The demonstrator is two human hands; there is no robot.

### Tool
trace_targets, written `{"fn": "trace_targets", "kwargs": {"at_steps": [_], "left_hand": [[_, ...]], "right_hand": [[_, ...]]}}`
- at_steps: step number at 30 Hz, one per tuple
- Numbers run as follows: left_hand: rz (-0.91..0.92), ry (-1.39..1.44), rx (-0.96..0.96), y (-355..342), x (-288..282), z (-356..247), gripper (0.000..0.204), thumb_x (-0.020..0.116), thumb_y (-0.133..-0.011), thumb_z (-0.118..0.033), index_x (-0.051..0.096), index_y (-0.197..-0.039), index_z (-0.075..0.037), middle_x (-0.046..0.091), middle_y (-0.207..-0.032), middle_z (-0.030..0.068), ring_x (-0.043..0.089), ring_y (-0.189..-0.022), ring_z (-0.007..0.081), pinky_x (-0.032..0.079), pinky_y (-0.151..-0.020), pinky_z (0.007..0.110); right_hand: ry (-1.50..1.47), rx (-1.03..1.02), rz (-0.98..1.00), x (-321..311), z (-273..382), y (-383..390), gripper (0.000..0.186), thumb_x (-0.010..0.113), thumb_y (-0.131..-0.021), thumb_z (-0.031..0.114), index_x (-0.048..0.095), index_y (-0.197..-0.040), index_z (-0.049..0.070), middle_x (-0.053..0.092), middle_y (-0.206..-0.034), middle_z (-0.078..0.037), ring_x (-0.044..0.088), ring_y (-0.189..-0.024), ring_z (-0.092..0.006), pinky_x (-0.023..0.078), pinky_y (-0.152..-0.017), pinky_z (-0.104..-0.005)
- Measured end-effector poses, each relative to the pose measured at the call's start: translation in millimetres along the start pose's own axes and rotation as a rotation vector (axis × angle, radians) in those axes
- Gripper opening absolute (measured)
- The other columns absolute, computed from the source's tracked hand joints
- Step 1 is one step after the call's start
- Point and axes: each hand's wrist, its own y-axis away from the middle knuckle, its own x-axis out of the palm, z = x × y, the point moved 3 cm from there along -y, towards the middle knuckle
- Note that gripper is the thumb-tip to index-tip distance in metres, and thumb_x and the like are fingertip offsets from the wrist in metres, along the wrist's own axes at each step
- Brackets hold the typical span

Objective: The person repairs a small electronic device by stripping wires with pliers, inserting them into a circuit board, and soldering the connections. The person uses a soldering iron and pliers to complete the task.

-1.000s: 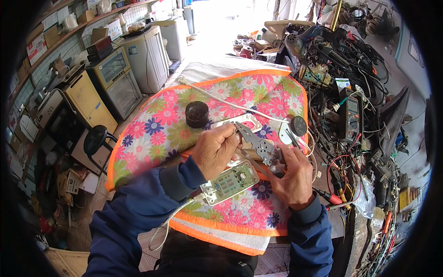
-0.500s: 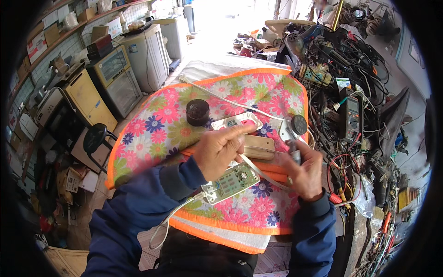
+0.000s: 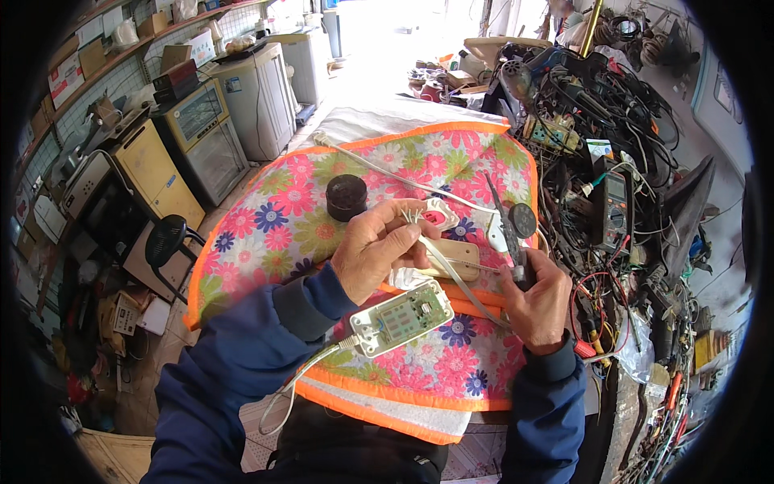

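Note:
A white cable (image 3: 442, 260) with several thin wire ends fanned out at its tip is pinched in my left hand (image 3: 375, 252), above the flowered cloth. My right hand (image 3: 538, 302) is closed around a tool with a long, dark, narrow blade (image 3: 501, 214) pointing away from me; its exact kind is unclear. Below the left hand lies an open white case with a green circuit board (image 3: 407, 316) and a cord at its left end. Partly behind my left fingers are a white panel with a red part (image 3: 438, 214) and a beige casing (image 3: 468, 256).
A dark round pot (image 3: 346, 198) and a black disc-shaped thing (image 3: 522, 219) stand on the orange-edged cloth (image 3: 282, 218). At the right is a heap of tangled cables (image 3: 613, 105) with a multimeter (image 3: 615, 206). A black stool (image 3: 168, 238) stands at left, near old appliances (image 3: 251, 101).
My left hand has turned, bringing the cable's wire ends into view above its fingers. The tool in my right hand now points up and away, its blade in plain sight.

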Motion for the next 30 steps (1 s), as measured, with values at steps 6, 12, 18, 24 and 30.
{"fn": "trace_targets", "kwargs": {"at_steps": [6, 12, 18, 24, 30], "left_hand": [[-0.009, 0.077, 0.036, -3, -3, 2, 0.020, 0.057, -0.108, -0.017, 0.055, -0.123, -0.003, 0.067, -0.125, 0.0219, 0.070, -0.091, 0.0175, 0.061, -0.085, 0.035], [-0.089, -0.023, 0.040, -3, -4, 2, 0.017, 0.060, -0.107, -0.015, 0.058, -0.118, -0.002, 0.070, -0.120, 0.0196, 0.072, -0.089, 0.0176, 0.062, -0.080, 0.032], [-0.118, -0.172, 0.110, -2, -7, 1, 0.020, 0.062, -0.105, -0.009, 0.062, -0.121, 0.002, 0.073, -0.112, 0.0126, 0.074, -0.093, 0.0171, 0.063, -0.080, 0.030], [-0.113, -0.170, 0.088, -2, -4, 1, 0.022, 0.061, -0.106, -0.010, 0.064, -0.124, 0.002, 0.074, -0.109, 0.0104, 0.075, -0.096, 0.0174, 0.063, -0.079, 0.029], [-0.110, -0.267, 0.057, 2, 1, -4, 0.020, 0.060, -0.105, -0.006, 0.065, -0.122, 0.002, 0.075, -0.108, 0.0100, 0.075, -0.094, 0.0169, 0.063, -0.075, 0.026]], "right_hand": [[-0.009, -0.155, -0.139, 3, 13, 1, 0.033, 0.079, -0.078, 0.011, 0.068, -0.105, -0.006, 0.065, -0.083, -0.018, 0.066, -0.071, -0.0301, 0.053, -0.068, -0.0368], [-0.009, -0.285, -0.011, 7, 20, 10, 0.049, 0.085, -0.070, 0.010, 0.066, -0.113, -0.001, 0.063, -0.089, -0.016, 0.064, -0.076, -0.0344, 0.053, -0.070, -0.0407], [0.172, -0.379, 0.026, 14, 25, 11, 0.057, 0.082, -0.067, 0.010, 0.065, -0.120, 0.001, 0.061, -0.093, -0.016, 0.064, -0.083, -0.0383, 0.053, -0.072, -0.0459], [0.201, -0.336, 0.054, 15, 26, 11, 0.053, 0.083, -0.070, 0.012, 0.065, -0.119, -0.002, 0.065, -0.096, -0.018, 0.066, -0.087, -0.0375, 0.053, -0.077, -0.0437], [0.218, -0.399, 0.011, 16, 26, 12, 0.056, 0.081, -0.068, 0.011, 0.064, -0.121, 0.001, 0.061, -0.091, -0.016, 0.063, -0.083, -0.0380, 0.053, -0.072, -0.0461]]}}
